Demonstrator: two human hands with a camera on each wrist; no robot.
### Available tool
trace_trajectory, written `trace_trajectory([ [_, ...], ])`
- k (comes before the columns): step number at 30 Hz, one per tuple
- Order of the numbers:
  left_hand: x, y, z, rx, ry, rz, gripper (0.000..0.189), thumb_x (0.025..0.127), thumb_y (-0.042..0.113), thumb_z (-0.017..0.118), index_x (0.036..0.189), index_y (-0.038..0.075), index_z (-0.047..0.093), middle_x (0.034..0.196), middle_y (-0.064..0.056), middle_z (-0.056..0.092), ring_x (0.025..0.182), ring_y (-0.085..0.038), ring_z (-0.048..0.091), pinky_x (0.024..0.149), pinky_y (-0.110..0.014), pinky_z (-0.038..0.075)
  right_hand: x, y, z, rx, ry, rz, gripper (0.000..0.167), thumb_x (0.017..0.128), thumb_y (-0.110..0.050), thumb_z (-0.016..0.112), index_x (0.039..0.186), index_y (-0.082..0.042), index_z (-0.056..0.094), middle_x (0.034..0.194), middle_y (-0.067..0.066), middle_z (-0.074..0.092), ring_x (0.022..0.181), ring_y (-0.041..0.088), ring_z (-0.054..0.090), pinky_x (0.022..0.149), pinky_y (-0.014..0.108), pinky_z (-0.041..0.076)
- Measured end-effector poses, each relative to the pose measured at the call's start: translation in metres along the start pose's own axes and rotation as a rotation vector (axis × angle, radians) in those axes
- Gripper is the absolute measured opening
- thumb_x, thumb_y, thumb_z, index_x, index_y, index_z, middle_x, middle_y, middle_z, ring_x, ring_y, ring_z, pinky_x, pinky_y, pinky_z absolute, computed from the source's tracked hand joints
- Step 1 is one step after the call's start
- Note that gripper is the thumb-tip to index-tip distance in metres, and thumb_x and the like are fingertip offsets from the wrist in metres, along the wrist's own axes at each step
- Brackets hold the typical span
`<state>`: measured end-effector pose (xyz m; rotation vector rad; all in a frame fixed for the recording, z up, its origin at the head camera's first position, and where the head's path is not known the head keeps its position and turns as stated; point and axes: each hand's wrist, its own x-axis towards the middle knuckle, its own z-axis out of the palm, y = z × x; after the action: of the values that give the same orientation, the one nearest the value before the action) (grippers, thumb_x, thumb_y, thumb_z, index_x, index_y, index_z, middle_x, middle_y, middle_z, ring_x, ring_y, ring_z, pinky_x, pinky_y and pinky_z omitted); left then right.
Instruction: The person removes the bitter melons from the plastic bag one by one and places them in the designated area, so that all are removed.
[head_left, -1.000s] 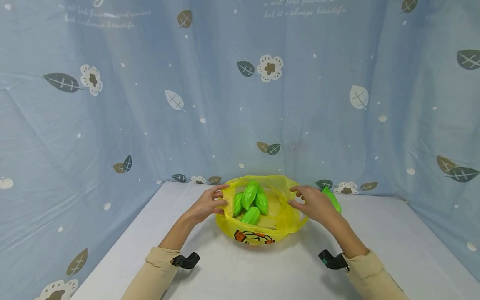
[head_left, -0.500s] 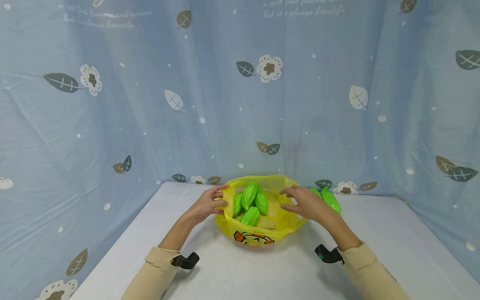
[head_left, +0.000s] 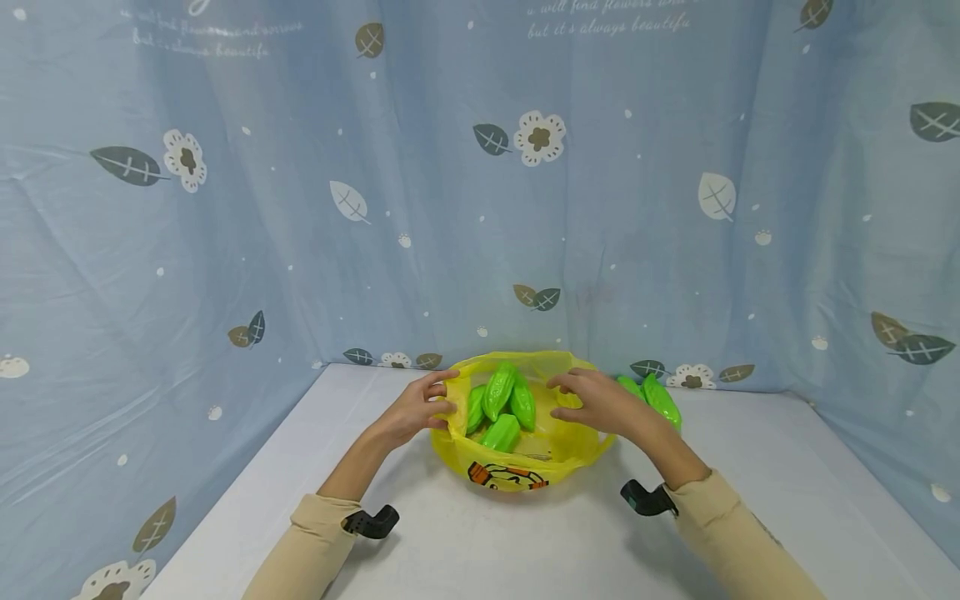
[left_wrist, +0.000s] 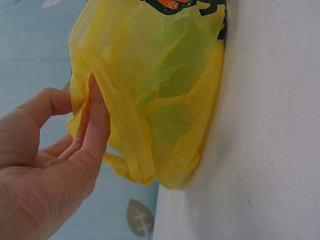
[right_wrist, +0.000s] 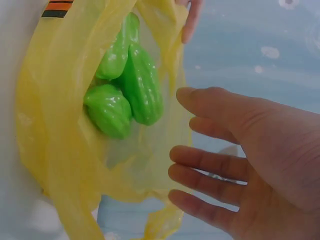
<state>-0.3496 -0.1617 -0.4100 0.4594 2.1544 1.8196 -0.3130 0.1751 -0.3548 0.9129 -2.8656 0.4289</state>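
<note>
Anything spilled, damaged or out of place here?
No spill or damage that I can see. Only mild oddity: at least two green vegetables lie outside the yellow bag, on the table beyond the right hand, while four similar ones sit inside.

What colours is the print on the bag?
The print is orange and black on the yellow bag; clearest in head view.
</note>
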Motion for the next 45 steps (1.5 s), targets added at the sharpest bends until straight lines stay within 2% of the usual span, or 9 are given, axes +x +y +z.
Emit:
trace_trajectory([
  [6, 0.001, -0.002, 0.0, 0.006, -0.008, 0.006, 0.067, 0.09, 0.004, 0.063, 0.151, 0.016, 0.036, 0.14, -0.021, 0.05, 0.108, -0.023, 0.064, 0.085, -0.04, 0.06, 0.009, 0.001, 0.002, 0.018, -0.03, -0.053, 0.044, 0.09, -0.032, 0.071, 0.129, -0.015, 0.063, 0.116, 0.004, 0.067, 0.104, 0.02, 0.064, 0.085, 0.036, 0.056],
  [10, 0.001, -0.003, 0.0, 0.011, -0.006, 0.005, 0.067, 0.09, 0.005, 0.064, 0.15, 0.017, 0.037, 0.141, -0.02, 0.05, 0.109, -0.024, 0.063, 0.085, -0.04, 0.06, 0.015, 0.002, 0.005, 0.02, -0.06, -0.098, 0.043, 0.09, -0.029, 0.07, 0.13, -0.014, 0.062, 0.116, 0.005, 0.067, 0.104, 0.022, 0.065, 0.085, 0.038, 0.057],
  [18, 0.003, -0.002, -0.001, 0.021, -0.005, 0.01, 0.068, 0.089, 0.005, 0.065, 0.15, 0.017, 0.038, 0.14, -0.019, 0.051, 0.109, -0.023, 0.063, 0.085, -0.04, 0.06, 0.023, -0.007, 0.008, 0.015, -0.129, -0.123, 0.044, 0.09, -0.024, 0.071, 0.13, -0.008, 0.061, 0.122, 0.009, 0.065, 0.11, 0.028, 0.064, 0.089, 0.039, 0.056],
  [23, 0.002, -0.001, -0.001, 0.023, -0.018, 0.018, 0.067, 0.09, 0.006, 0.065, 0.15, 0.016, 0.038, 0.14, -0.02, 0.051, 0.108, -0.023, 0.063, 0.085, -0.04, 0.06, 0.028, -0.011, 0.01, 0.013, -0.153, -0.143, 0.043, 0.088, -0.021, 0.073, 0.129, -0.008, 0.062, 0.124, 0.01, 0.065, 0.11, 0.025, 0.063, 0.09, 0.039, 0.056],
  [30, 0.003, -0.003, -0.002, 0.026, -0.02, 0.015, 0.068, 0.089, 0.007, 0.066, 0.15, 0.016, 0.037, 0.138, -0.02, 0.051, 0.107, -0.022, 0.064, 0.084, -0.039, 0.06, 0.038, -0.018, 0.012, 0.018, -0.201, -0.152, 0.042, 0.088, -0.019, 0.073, 0.128, -0.011, 0.063, 0.128, 0.01, 0.064, 0.115, 0.029, 0.062, 0.094, 0.04, 0.055],
  [35, 0.003, -0.003, -0.002, 0.023, -0.028, 0.016, 0.068, 0.089, 0.006, 0.065, 0.15, 0.016, 0.037, 0.138, -0.02, 0.052, 0.107, -0.022, 0.064, 0.084, -0.039, 0.06, 0.045, -0.023, 0.012, 0.035, -0.213, -0.168, 0.042, 0.087, -0.018, 0.074, 0.128, -0.013, 0.064, 0.127, 0.009, 0.065, 0.114, 0.029, 0.062, 0.095, 0.04, 0.054],
  [42, 0.003, -0.002, -0.001, 0.028, -0.033, 0.027, 0.067, 0.09, 0.006, 0.065, 0.15, 0.014, 0.037, 0.136, -0.021, 0.052, 0.105, -0.021, 0.063, 0.084, -0.039, 0.061, 0.056, -0.03, 0.015, -0.004, -0.24, -0.225, 0.043, 0.086, -0.017, 0.075, 0.128, -0.014, 0.065, 0.12, 0.001, 0.067, 0.111, 0.026, 0.062, 0.094, 0.037, 0.054],
  [45, 0.003, -0.001, -0.001, 0.016, -0.037, 0.024, 0.067, 0.09, 0.005, 0.065, 0.15, 0.014, 0.037, 0.136, -0.021, 0.052, 0.105, -0.02, 0.063, 0.084, -0.039, 0.06, 0.059, -0.032, 0.018, -0.003, -0.259, -0.227, 0.043, 0.086, -0.017, 0.075, 0.127, -0.014, 0.065, 0.121, 0.003, 0.067, 0.111, 0.026, 0.062, 0.094, 0.037, 0.053],
])
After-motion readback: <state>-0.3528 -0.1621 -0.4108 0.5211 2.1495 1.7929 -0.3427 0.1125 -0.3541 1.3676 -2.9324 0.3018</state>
